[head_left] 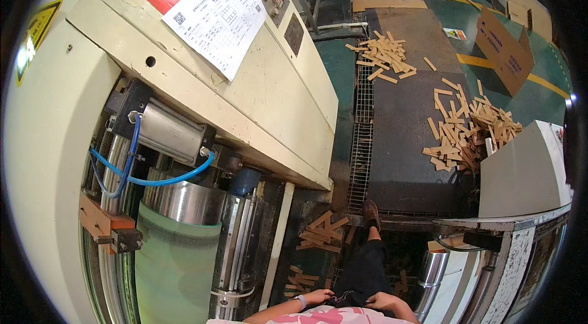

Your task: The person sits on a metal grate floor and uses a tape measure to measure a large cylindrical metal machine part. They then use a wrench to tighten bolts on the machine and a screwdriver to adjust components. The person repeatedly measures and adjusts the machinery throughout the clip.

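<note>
My left hand [318, 296], with a pale band at the wrist, is at the lower edge in front of my waist. My right hand [381, 301] is level with it, a little way to the right. Both hands look closed, fingers curled inward against my dark trousers [362, 272]. Between them a thin cord [346, 294] hangs at the waist. What the fingertips pinch is too small to make out. The hem of a pink and white top [324, 316] shows just below the hands.
At left stands a cream machine [269, 97] with a green roller [177, 263], a metal cylinder [171, 130] and a paper sheet [217, 21]. Cardboard strips [453, 134] lie heaped on the dark walkway [401, 140]. A grey-white machine housing [520, 171] and an open carton [505, 54] are at right.
</note>
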A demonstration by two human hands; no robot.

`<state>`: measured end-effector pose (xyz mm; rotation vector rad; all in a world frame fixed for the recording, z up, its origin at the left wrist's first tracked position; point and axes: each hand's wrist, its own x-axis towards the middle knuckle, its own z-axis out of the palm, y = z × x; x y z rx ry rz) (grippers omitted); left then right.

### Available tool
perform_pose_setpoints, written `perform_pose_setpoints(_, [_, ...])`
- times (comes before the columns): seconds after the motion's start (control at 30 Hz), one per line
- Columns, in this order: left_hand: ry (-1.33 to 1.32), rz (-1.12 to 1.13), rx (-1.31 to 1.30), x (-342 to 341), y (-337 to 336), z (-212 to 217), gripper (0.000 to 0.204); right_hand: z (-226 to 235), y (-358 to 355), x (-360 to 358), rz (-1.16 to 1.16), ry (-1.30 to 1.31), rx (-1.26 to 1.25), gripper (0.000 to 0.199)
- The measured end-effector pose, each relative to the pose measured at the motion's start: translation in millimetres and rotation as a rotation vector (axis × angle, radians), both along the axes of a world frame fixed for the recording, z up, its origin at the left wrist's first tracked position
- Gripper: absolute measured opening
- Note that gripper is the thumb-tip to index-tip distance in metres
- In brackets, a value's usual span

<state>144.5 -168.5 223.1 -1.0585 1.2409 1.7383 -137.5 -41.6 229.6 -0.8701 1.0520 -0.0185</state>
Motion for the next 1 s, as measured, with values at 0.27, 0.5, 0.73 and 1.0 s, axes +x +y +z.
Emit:
perform_pose_setpoints(0.27, [-0.034, 0.514, 0.159, -2.1, 31.4, -33.8, 0.041, 16.4, -6.2, 24.8, 0.024, -0.050, 0.053, 0.062])
perform_pose_setpoints(0.5, [-0.272, 0.625, 0.236, -43.4, 2.7, 35.5, 0.032, -48.0, 25.0, 37.4, 0.015, 0.354, 0.028, 0.046])
perform_pose_setpoints(0.73, [0.075, 0.557, 0.317, -26.7, 38.1, -30.2, 0.038, -13.4, 17.1, 41.8, -0.051, 0.457, -0.781, 0.022])
perform_pose_setpoints(1.0, [0.268, 0.289, -0.055, -26.4, 36.9, -14.5, 0.035, -24.8, 13.3, 40.6, 0.391, 0.435, -0.525, 0.025])
